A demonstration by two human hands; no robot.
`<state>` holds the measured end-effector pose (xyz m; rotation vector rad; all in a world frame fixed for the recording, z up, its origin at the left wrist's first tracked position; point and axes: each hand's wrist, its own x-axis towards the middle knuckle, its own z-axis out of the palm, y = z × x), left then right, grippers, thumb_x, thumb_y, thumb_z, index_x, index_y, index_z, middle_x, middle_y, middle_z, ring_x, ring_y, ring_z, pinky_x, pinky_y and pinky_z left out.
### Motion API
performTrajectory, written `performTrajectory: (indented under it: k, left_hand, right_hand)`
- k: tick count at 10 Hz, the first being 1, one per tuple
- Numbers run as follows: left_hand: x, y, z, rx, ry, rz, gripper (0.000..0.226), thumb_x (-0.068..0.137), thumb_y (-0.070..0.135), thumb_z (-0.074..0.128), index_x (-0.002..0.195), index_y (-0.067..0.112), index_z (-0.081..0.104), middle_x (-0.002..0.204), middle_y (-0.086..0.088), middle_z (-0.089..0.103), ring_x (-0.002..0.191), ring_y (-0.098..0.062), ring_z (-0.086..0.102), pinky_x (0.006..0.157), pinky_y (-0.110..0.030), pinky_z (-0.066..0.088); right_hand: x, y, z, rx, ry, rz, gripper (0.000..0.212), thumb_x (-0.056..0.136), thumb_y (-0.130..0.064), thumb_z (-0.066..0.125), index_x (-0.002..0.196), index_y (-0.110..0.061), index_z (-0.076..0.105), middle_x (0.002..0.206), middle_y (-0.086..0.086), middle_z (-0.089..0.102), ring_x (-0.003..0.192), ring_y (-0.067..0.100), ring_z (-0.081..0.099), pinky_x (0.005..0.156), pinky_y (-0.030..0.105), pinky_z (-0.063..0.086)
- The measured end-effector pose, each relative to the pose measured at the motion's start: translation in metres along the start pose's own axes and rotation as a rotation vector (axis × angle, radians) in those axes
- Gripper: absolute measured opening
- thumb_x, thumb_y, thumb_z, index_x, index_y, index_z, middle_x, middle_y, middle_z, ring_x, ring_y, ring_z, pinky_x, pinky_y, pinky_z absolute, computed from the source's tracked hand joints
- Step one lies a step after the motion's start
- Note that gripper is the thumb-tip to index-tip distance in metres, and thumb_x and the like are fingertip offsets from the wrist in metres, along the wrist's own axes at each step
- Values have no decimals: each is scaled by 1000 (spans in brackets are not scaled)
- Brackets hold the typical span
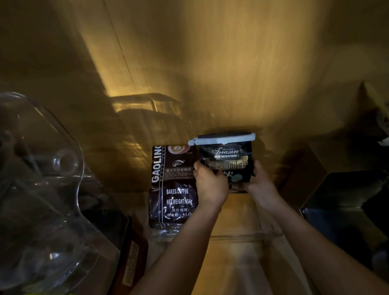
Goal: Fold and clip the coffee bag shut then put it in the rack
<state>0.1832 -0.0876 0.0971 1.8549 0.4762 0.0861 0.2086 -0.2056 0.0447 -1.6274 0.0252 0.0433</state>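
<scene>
Gripping the glossy black coffee bag (226,161), both hands, left hand (210,182) and right hand (259,181), keep its pale plastic clip (224,139) uppermost.

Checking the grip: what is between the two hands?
In the head view, the clipped Blue Mountain coffee bag sits between the left hand and right hand, each gripping a lower side; the clip spans its folded top.

The black coffee bag (226,161) reads "ORIGINAL Treasure BLUE MOUNTAIN" in pale letters, with a gold band of Chinese characters beneath, too blurred to read surely. The dark brown bag (173,185) just beside it carries "GAOLIN" running up its edge, cut off by the frame of the bag's fold, then "BAKED.COFFEE" and "NET.WEIGHT:454g", with small Chinese lines and "454" below.
</scene>
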Motion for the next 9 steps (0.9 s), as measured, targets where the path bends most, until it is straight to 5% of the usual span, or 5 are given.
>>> performTrajectory:
  k: [2,6,7,9]
  left_hand:
    - [7,5,8,-24,25,2,61,82,5,56,131,1,20,134,-24,35,123,-40,35,106,-49,33]
    - [1,3,12,-49,-3,-10,88,83,14,63,141,5,-3,152,-20,5,140,-34,6,113,-40,13]
    - [-6,4,10,-75,-19,-14,88,81,17,63,142,12,-1,153,-16,4,140,-32,6,114,-42,13]
    - [-18,14,-5,-80,-11,104,73,80,19,63,139,17,20,145,-13,26,134,-29,27,111,-43,27]
  right_hand:
    - [16,8,5,-79,44,-12,61,58,12,75,97,-27,48,97,-6,60,97,16,57,76,29,49]
    - [11,13,8,-228,112,-65,47,63,-2,77,95,-25,51,105,11,62,95,24,59,80,37,49]
    - [6,12,7,-323,120,-53,38,68,-6,73,92,-28,52,99,10,64,89,24,59,71,29,42]
    - [-4,-3,-5,-538,66,67,41,77,-20,69,112,-11,52,118,15,60,105,31,55,79,33,41]
